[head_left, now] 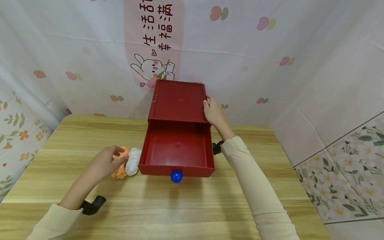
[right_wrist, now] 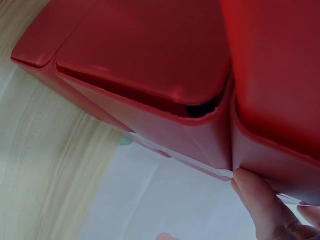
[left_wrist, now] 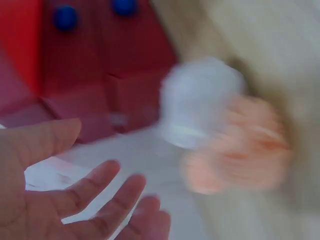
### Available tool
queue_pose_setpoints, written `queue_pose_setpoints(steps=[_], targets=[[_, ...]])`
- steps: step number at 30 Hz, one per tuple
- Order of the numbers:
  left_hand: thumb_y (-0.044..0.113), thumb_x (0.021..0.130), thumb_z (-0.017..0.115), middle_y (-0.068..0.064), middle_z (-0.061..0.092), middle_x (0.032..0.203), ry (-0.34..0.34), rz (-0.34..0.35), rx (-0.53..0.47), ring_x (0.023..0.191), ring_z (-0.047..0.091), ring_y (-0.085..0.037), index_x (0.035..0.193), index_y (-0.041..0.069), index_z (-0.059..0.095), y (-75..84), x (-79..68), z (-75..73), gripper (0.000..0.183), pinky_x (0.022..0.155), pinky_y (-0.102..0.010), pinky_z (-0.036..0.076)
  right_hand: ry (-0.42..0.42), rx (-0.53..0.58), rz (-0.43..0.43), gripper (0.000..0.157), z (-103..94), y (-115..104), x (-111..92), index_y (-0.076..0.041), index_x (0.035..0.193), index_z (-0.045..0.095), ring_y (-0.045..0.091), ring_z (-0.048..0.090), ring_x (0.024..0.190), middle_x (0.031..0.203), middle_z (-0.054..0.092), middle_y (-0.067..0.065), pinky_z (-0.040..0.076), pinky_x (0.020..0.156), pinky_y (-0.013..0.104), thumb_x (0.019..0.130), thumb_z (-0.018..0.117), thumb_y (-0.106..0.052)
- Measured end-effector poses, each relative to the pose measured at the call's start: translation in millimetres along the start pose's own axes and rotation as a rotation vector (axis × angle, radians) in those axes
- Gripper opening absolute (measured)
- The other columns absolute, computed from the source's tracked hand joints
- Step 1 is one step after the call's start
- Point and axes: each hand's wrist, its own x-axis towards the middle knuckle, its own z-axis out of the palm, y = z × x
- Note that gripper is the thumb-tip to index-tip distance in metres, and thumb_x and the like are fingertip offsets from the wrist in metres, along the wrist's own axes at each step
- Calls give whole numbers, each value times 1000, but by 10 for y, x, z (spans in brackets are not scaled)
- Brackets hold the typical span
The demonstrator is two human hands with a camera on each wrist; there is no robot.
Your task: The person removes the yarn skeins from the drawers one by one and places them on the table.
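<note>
Drawer (head_left: 159,170) juts from red cabinet (head_left: 180,100), bottom (head_left: 177,148) exposed, left hand (head_left: 103,162) loose near orange yarn (head_left: 120,171), right hand (head_left: 214,112) gripping the cabinet.

Our left hand (head_left: 103,162) is pretty loose, fingers (left_wrist: 95,180) bent and apart. We've got our right arm (head_left: 253,181) further forward, right hand (head_left: 214,112) gripping.

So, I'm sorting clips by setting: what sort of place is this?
Probably a small indoor tabletop workspace: a wood-grain table with a printed cloth hung behind it, and a red drawer box, orange yarn and white yarn set out on top.
</note>
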Motion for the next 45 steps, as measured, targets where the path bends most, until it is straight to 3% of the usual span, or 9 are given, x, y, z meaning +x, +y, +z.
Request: queue_pose_setpoints(steps=[5,8,12,16,19,22,27,36,45], targets=[[29,93,56,-1,60,82,103,55,-65,70,53,-13,111,5,59,411,-247,-63,30,55,-25,43,-1,7,1,49,8,3,1,-9,146,26,31,42,128,144,39,17,34,105,45,102,28,-29],[26,92,58,4,57,76,215,89,-132,63,49,-9,106,12,61,622,-424,-79,20,52,-22,41,8,9,-2,49,7,7,9,-8,146,26,31,42,129,144,39,17,34,105,45,101,29,-29],[15,88,64,10,57,70,352,192,-202,57,48,-4,96,16,63,853,-611,-51,8,51,-20,41,10,7,-1,48,3,11,9,-8,145,27,31,41,129,144,39,17,34,106,45,101,29,-28],[8,82,69,16,57,71,424,297,-210,62,50,0,94,19,63,1038,-726,38,17,50,-17,41,5,8,6,49,-2,6,5,-9,146,26,31,42,129,144,39,17,34,105,45,101,28,-29],[8,80,71,19,59,75,421,386,-173,68,52,4,97,21,63,1124,-755,155,23,53,-15,44,1,12,11,49,-3,-1,2,-9,146,26,31,42,128,144,39,17,34,105,45,101,28,-29],[13,81,71,18,64,83,373,453,-108,72,55,5,102,22,64,1173,-735,292,24,59,-15,48,9,14,10,49,-4,-3,5,-9,146,26,31,42,128,144,40,17,34,105,45,101,29,-29],[19,81,72,12,69,96,340,502,21,74,59,1,114,23,62,1221,-641,487,35,63,-16,50,14,14,6,49,0,-3,5,-9,146,27,31,43,128,143,40,17,34,105,45,101,29,-29],[22,80,74,13,64,80,348,504,29,59,42,4,106,24,60,1297,-524,604,30,50,-10,35,10,6,5,49,6,5,9,-9,146,26,31,43,128,143,40,17,34,105,45,101,28,-30],[23,78,75,14,65,80,352,484,49,59,46,4,106,24,61,1310,-507,621,31,51,-10,37,8,19,2,49,-3,7,-3,-10,146,26,30,44,127,143,40,16,35,104,45,102,29,-30]])
